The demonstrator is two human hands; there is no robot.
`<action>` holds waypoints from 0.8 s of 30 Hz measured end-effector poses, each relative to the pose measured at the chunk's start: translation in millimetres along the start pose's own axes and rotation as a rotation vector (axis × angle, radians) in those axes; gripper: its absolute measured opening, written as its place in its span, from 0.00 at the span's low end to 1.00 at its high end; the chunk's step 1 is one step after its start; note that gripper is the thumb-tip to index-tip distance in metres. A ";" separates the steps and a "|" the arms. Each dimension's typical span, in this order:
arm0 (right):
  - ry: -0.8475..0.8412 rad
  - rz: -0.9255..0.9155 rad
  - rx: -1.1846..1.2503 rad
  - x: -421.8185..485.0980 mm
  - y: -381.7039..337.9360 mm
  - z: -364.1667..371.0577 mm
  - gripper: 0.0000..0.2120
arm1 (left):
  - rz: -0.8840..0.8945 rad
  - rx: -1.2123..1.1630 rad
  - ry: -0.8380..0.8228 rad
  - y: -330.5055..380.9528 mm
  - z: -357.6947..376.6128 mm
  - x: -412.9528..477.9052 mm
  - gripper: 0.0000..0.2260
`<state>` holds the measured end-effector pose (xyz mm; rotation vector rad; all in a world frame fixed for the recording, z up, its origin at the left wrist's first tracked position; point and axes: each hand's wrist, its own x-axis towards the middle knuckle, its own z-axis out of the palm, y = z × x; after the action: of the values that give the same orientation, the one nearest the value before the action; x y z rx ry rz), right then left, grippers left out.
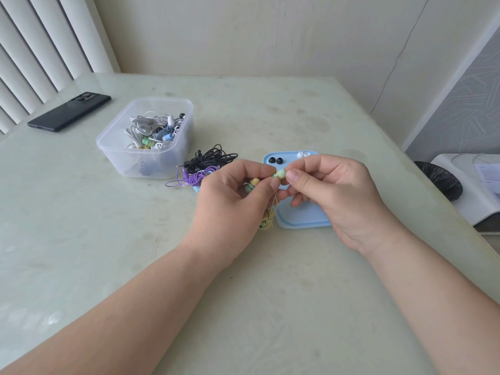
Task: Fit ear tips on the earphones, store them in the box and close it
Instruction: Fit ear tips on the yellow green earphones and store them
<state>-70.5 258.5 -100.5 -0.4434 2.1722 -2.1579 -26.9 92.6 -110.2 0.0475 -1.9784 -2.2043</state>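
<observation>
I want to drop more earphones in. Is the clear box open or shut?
Open. The clear box has no lid on; earphones show inside, and the blue lid lies flat on the table.

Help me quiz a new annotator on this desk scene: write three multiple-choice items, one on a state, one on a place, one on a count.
1. The clear box is: A closed; B open, lid off; C tipped over.
2. The black ear tips lie: A in the box; B on a plate; C on the blue lid.
3. White ear tips on the lid: A two; B one; C five.

Answers: B, its top is uncovered and earphones show inside; C, they sit near the lid's far edge; A, a pair lies at the lid's far rim.
</observation>
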 end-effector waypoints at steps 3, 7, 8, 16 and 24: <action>0.032 -0.013 0.001 1.2 1.0 0.5 0.03 | 0.004 0.006 -0.009 -0.7 -0.4 0.7 0.01; 0.016 -0.011 -0.010 3.7 1.0 -4.6 0.06 | 0.002 0.021 -0.021 -0.8 -0.3 1.2 0.01; -0.005 -0.012 -0.030 3.9 1.0 -5.8 0.07 | 0.004 0.028 -0.024 -0.7 -0.3 1.0 0.02; -0.059 0.007 -0.048 5.0 0.8 -11.8 0.08 | 0.002 0.024 -0.030 -1.5 -0.1 1.1 0.02; -0.094 0.057 -0.090 2.6 0.6 -9.4 0.04 | 0.012 0.035 -0.036 -2.4 0.9 1.1 0.02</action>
<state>-75.3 267.0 -100.4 -0.4717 2.2100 -1.9747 -28.4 93.6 -112.4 -0.0002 -2.0309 -2.1782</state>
